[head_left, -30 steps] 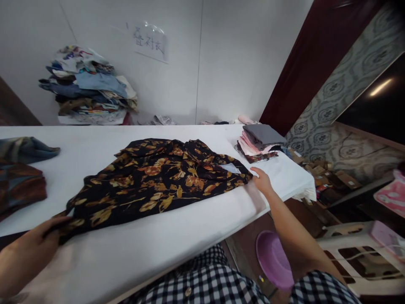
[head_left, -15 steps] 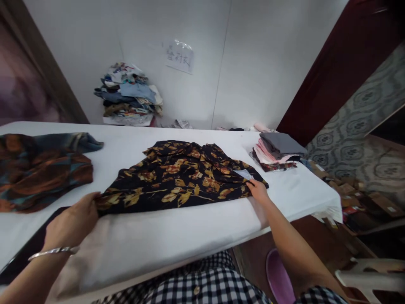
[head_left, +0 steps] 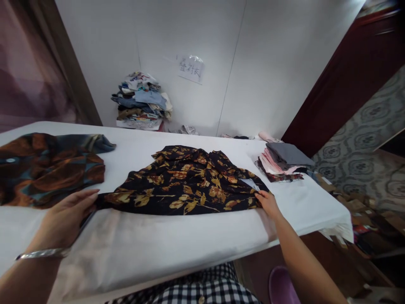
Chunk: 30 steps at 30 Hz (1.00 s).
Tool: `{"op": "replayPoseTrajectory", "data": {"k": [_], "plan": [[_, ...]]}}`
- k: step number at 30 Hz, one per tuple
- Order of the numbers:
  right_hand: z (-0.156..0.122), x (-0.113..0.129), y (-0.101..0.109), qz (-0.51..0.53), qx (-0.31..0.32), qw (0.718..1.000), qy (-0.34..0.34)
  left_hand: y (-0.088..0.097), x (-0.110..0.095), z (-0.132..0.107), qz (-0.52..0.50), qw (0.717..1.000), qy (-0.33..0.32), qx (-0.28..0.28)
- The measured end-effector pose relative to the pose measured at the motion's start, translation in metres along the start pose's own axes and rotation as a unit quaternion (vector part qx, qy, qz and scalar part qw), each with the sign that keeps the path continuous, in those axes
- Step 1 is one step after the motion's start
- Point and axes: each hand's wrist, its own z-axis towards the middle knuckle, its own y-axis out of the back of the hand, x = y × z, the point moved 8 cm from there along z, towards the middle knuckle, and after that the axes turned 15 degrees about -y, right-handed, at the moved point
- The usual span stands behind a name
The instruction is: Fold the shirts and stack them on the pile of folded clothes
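Note:
A black shirt with yellow and rust flowers lies spread on the white-covered table, its collar towards the wall. My left hand, with a silver bracelet at the wrist, pinches the shirt's near left corner and stretches it out to the side. Fingers of my right hand close on the shirt's right edge, beside a small pale patch on the cloth. To the left, close to my left hand, lies a crumpled brown and teal garment.
A stack of folded clothes, grey on top, sits at the table's right end. A tall heap of clothes stands by the wall beneath a handwritten sign. Cardboard boxes and a purple basin are on the right, below table height.
My left hand has pulled the shirt's left corner slightly outward and the near edge looks tauter. The right hand keeps its grip. The whole view has shifted a little.

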Motion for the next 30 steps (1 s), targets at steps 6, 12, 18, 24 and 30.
{"op": "replayPoseTrajectory", "data": {"k": [6, 12, 18, 24, 30], "plan": [[-0.005, -0.003, 0.006, 0.026, -0.013, 1.000, -0.006, 0.003, 0.009, -0.011, 0.063, 0.996, 0.058, 0.023], [-0.011, 0.002, 0.009, 0.006, -0.014, 1.000, -0.007, 0.003, -0.005, -0.004, 0.299, 0.948, -0.056, 0.095], [-0.006, 0.003, 0.010, -0.102, -0.059, 0.993, -0.030, -0.064, -0.049, -0.006, 0.180, 0.924, -0.287, 0.179], [0.009, -0.009, 0.009, -0.143, -0.055, 0.986, -0.060, -0.109, -0.044, -0.007, 0.222, 0.864, -0.357, 0.278], [0.015, -0.029, 0.017, -0.055, -0.076, 0.993, -0.075, -0.103, -0.054, -0.002, 0.188, 0.869, -0.342, 0.305]]}}
